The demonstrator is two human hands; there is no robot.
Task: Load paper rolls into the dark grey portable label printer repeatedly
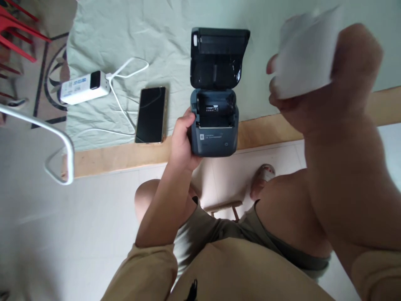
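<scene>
In the head view, the left hand (184, 140) grips a dark device (214, 144), its lid open, at the near edge of the desk (272, 128). To its right, the right hand (352, 79) grips a blurred white object (305, 58). A phone (151, 115) lies left.

Dark phone (151, 115) lying flat on the pale green cloth (171, 46); white power bank (82, 89) to its left, white cable (112, 77) looping out. Far left, a red chair (6, 20)!
</scene>
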